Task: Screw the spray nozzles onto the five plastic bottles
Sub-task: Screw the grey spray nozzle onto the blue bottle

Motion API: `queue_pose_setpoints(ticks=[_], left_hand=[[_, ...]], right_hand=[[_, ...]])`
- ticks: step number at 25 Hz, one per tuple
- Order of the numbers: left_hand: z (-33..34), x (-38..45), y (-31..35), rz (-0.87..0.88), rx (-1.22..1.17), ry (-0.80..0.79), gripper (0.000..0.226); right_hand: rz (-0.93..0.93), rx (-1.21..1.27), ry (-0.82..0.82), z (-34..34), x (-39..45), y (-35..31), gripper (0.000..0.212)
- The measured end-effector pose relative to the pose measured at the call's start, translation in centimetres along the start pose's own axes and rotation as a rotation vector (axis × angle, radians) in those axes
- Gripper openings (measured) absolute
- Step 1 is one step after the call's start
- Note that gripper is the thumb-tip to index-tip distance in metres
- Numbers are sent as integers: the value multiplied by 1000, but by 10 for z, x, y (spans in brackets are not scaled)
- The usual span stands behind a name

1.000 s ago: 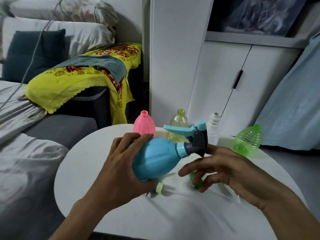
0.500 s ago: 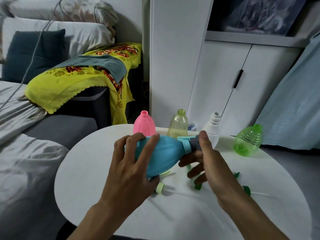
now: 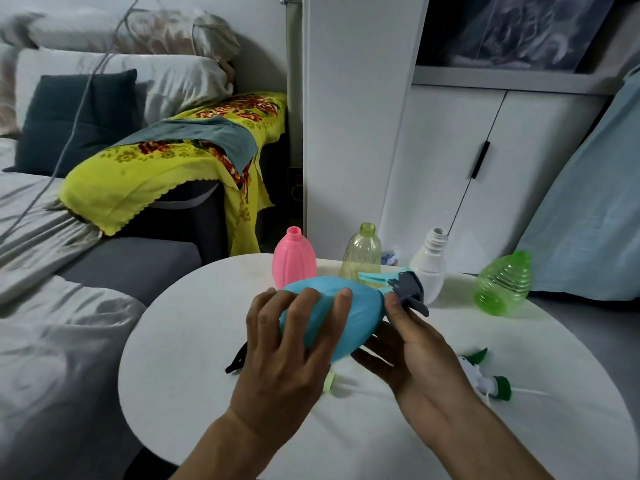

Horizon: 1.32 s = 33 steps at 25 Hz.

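My left hand (image 3: pixel 291 344) grips the blue bottle (image 3: pixel 360 310), held tilted on its side above the round white table (image 3: pixel 207 393). A grey and teal spray nozzle (image 3: pixel 403 285) sits on the bottle's neck. My right hand (image 3: pixel 415 355) pinches the nozzle's collar, thumb on top and fingers below. Behind stand a pink bottle (image 3: pixel 293 259), a yellow clear bottle (image 3: pixel 362 252) and a white bottle (image 3: pixel 429 259), all without nozzles. A green bottle (image 3: pixel 504 284) lies on its side at the right.
A white and green nozzle (image 3: pixel 485 377) lies on the table at the right, a pale green one (image 3: pixel 330 382) under my hands, and a dark one (image 3: pixel 237 360) pokes out left of my left hand. A bed lies at the left, white cabinets behind.
The nozzle has turned on the blue bottle's neck and the bottle has rolled in my left hand. My right hand moved from beside the nozzle to gripping its collar.
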<state>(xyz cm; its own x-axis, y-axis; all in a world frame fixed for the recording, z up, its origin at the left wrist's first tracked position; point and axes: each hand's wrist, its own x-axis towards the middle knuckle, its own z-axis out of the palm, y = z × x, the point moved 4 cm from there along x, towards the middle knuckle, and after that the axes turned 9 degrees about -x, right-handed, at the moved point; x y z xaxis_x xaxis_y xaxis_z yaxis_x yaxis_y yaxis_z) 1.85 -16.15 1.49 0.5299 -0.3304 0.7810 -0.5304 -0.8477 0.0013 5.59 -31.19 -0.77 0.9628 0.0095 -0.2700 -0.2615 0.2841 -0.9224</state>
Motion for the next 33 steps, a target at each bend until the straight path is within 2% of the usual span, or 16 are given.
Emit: queue_pose_setpoints(ticks=[3, 7, 8, 9, 10, 11, 13, 14, 16, 18, 20, 23, 26, 29, 31, 33], left_hand=[[0, -2, 0, -156, -330, 9, 83], [7, -10, -21, -823, -1219, 168, 72], [16, -16, -26, -916, -1413, 143, 65], [21, -16, -26, -981, -1467, 72, 58], [18, -12, -24, -963, -1417, 16, 56], [10, -8, -21, -820, -1244, 12, 60], [0, -5, -16, -610, -953, 55, 75], [0, -7, -17, -582, -928, 68, 81], [3, -7, -23, -679, -1216, 21, 89], [6, -6, -25, -898, -1569, -46, 87], [5, -3, -21, -895, -1538, -87, 83], [7, -2, -12, -706, -1324, -134, 90], [19, -8, 5, -851, -1716, -347, 87], [21, -13, 7, -1064, -2035, -482, 75], [20, -11, 6, -1031, -1994, -465, 70], [18, -9, 5, -940, -1788, -370, 73]], right_hand=[[-67, 49, -19, -2, 2, -3, 33], [-242, -6, -8, -2, 1, -10, 29], [-280, -44, -4, -3, 0, -12, 29], [-306, -72, 3, -5, 1, -14, 29], [-310, -82, 6, -7, 1, -16, 29], [-299, -74, 2, -8, 2, -18, 28], [-258, -31, -20, -10, 2, -22, 27], [-253, -9, -37, -11, 2, -24, 27], [-280, 23, -72, -10, 3, -30, 23], [-287, 104, -141, -7, 2, -35, 18], [-260, 210, -247, -3, 1, -40, 21], [-232, 367, -292, -3, 0, -47, 22], [-236, 399, -272, -9, -1, -52, 41], [-239, 322, -378, -8, -2, -50, 41], [-217, 278, -319, -7, -2, -47, 41], [-196, 259, -230, -7, -1, -48, 41]])
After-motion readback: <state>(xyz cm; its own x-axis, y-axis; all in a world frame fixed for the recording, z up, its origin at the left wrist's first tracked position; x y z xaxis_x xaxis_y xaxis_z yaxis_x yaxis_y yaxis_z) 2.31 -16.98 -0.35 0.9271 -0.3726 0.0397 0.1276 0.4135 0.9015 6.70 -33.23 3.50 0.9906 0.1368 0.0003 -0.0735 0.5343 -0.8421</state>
